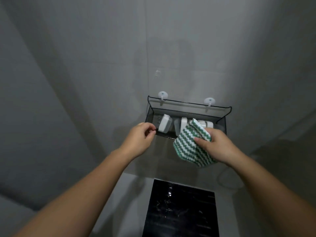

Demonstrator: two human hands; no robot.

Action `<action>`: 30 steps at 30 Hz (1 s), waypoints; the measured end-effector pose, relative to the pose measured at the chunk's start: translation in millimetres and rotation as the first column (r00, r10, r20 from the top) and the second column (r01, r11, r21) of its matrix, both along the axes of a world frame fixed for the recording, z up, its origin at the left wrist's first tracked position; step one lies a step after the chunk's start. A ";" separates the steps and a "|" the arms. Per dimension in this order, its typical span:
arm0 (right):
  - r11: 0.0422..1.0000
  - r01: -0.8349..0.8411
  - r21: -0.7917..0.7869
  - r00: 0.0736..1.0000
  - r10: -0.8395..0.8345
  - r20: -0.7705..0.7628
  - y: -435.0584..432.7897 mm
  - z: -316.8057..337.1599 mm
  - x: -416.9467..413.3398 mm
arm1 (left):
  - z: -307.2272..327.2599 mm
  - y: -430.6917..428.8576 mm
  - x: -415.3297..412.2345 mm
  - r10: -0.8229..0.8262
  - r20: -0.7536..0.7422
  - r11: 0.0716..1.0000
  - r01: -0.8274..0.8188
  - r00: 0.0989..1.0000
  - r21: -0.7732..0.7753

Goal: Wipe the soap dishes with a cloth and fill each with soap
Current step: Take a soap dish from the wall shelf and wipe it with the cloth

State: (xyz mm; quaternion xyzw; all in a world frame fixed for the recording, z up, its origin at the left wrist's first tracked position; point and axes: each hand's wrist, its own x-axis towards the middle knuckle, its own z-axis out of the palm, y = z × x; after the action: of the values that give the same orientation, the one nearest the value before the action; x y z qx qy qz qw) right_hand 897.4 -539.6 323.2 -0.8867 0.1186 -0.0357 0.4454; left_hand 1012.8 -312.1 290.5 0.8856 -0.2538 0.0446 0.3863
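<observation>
The white rectangular soap dish (pixel 165 125) stands on edge in the black wire-mesh wall basket (pixel 150 115), its long axis pointing roughly away from you. It lies just right of your left hand (pixel 140 136), whose loosely curled fingers hold nothing. Your right hand (pixel 217 146), farther off, clamps the green-and-white striped cloth (pixel 188 146).

The black wire-and-mesh metal basket (pixel 188 107) looks matt. Inside it, the white rectangular plastic soap dishes (pixel 165 125) are smooth with a dull sheen. The green-and-white zigzag-striped cloth (pixel 188 147) is nubby, ribbed fabric. At six o'clock, the black rectangular panel (pixel 181 211) is glossy and scuffed.
</observation>
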 end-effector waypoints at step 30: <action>0.986 -0.135 0.098 0.989 0.141 -0.052 -140.6 -31.8 149.8 | -74.8 -144.1 137.2 0.180 -0.133 0.869 -0.094 0.975 0.486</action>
State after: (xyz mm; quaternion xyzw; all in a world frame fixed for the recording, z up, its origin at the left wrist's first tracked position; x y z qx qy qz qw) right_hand 1047.1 -680.2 291.4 -0.8715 0.0716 0.0271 0.4844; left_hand 1150.0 -456.2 215.7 0.9696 -0.1588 -0.0690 0.1732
